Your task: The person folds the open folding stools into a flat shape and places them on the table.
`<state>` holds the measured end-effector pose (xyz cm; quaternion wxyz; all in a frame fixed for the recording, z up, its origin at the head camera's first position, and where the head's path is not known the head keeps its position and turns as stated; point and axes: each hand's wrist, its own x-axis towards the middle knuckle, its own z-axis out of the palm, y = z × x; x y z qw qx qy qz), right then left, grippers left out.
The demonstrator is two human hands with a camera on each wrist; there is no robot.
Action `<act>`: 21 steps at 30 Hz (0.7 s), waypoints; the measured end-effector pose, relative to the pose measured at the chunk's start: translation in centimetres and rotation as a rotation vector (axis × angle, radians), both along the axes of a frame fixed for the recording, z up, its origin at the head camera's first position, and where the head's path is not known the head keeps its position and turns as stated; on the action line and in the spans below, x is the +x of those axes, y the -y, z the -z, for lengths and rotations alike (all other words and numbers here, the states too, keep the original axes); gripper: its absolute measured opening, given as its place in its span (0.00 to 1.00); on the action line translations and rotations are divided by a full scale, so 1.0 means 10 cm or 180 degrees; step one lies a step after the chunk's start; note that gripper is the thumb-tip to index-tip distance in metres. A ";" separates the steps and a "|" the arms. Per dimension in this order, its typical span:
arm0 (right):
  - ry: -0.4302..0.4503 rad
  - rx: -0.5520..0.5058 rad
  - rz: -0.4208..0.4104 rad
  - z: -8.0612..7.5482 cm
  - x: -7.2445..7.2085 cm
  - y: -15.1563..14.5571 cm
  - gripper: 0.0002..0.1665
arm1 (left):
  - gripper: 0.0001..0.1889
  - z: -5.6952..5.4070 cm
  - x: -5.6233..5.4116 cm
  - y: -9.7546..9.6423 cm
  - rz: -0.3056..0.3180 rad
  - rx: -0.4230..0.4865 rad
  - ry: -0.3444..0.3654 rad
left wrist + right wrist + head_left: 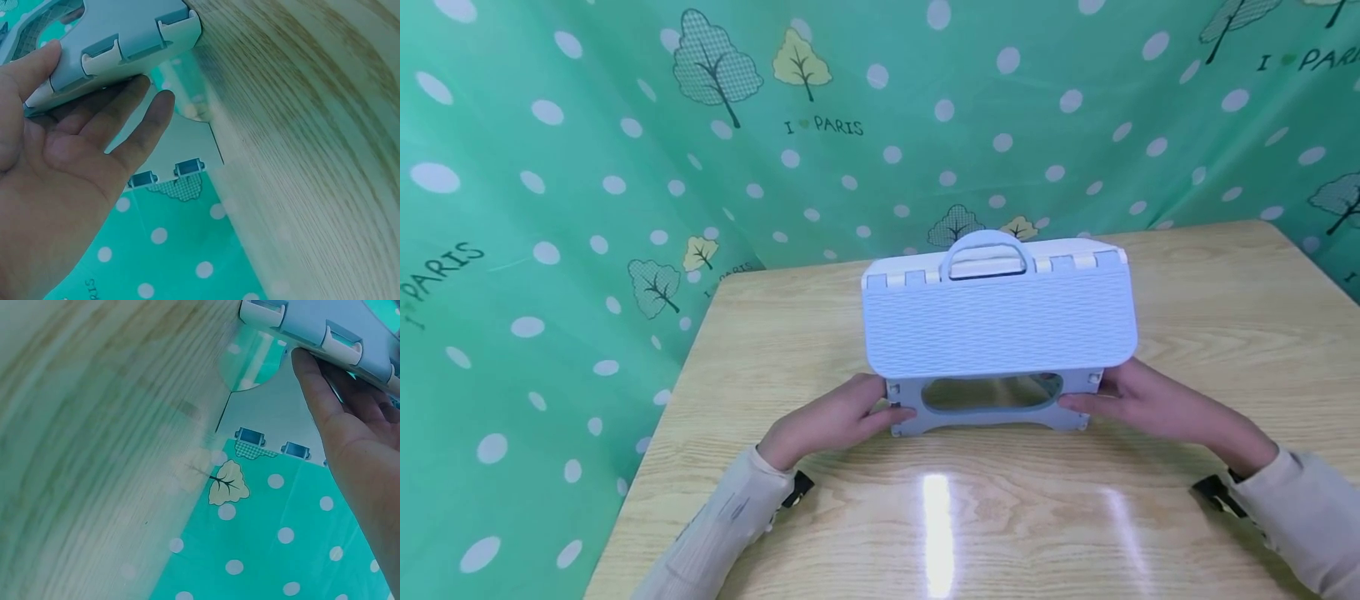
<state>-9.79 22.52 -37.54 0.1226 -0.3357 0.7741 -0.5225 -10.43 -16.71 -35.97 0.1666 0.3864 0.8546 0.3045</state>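
Note:
A folding stool in pale blue and white plastic stands on the wooden table in the head view. Its top slopes toward me, with a loop handle raised at the ridge. Below, the near leg panel has an oval opening. My left hand grips this panel's left edge, thumb in front and fingers behind. At its right edge my right hand holds the panel the same way. In the left wrist view, the far leg panel stands apart from the fingers. Part of the right thumb is hidden in the right wrist view.
The wooden table extends around the stool, with bright light reflections in front. Behind it and to the left hangs a green curtain with white dots and printed trees. Black straps sit at both wrists.

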 end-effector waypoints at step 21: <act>-0.0021 -0.0030 -0.0078 0.02 0.00 0.00 0.55 | 0.16 0.04 -0.06 0.02 -0.0022 0.0372 0.0138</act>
